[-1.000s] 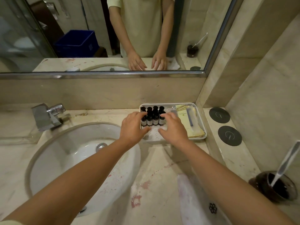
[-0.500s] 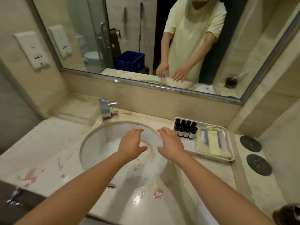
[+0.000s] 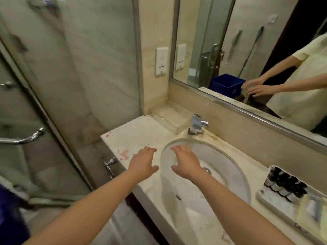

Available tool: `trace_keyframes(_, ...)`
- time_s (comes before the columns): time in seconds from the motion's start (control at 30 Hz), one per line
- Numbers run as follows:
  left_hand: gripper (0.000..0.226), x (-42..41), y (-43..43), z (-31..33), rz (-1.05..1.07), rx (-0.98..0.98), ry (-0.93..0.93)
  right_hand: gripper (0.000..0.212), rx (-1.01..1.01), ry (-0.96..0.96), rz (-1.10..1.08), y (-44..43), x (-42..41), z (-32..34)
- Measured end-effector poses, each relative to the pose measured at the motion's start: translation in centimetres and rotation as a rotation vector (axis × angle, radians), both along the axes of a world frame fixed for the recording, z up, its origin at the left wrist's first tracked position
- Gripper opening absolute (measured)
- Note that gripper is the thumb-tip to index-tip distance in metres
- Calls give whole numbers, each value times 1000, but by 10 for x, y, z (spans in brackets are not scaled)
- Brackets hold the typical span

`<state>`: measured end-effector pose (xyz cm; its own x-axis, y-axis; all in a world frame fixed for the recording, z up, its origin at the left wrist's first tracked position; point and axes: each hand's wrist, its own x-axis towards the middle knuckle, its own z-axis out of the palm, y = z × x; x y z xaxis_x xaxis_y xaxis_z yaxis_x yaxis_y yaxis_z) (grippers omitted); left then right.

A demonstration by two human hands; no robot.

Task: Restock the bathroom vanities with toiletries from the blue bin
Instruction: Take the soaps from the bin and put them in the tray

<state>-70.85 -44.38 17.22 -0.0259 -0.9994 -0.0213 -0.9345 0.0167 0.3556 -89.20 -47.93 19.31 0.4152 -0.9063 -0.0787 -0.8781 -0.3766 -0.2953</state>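
My left hand (image 3: 143,164) hovers over the marble counter left of the sink, fingers apart, holding nothing. My right hand (image 3: 186,163) hovers over the left side of the sink basin (image 3: 221,156), also spread and empty. A clear tray (image 3: 265,200) at the right edge of the counter holds several small dark bottles (image 3: 284,184) in rows and pale yellow packets (image 3: 311,214). The blue bin (image 3: 226,84) shows only as a reflection in the mirror, behind me. A dark blue shape (image 3: 10,218) sits at the lower left edge, blurred.
A chrome faucet (image 3: 196,123) stands behind the basin, with a clear dish (image 3: 173,119) to its left. A glass shower door with a chrome handle (image 3: 23,138) fills the left. The wall mirror (image 3: 247,50) reflects a person in a yellow shirt. Pink stains mark the counter.
Both hands left the tray and swung left across the sink, empty. The view turned left, so the tray now lies at the right edge and the shower door appears.
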Motion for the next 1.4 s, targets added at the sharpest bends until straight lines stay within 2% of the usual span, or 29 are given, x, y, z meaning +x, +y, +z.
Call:
trace_keyframes(0.27, 62, 111, 72, 3, 260, -8, 72, 69, 7, 5, 246, 27, 129, 1)
trace_keyframes(0.5, 71, 220, 150, -6, 458, 34, 24, 67, -13, -10, 448, 86, 252, 0)
trace_keyframes(0.83, 68, 351, 264, -21, 629, 38, 49, 71, 19, -37, 637, 180, 404, -16)
trace_keyframes(1.17, 70, 443, 353, -30, 781, 62, 43, 62, 73, -110, 785, 242, 518, -22)
trace_keyframes(1.4, 65, 484, 388, -45, 942, 83, 79, 68, 126, -35, 932, 256, 587, -31)
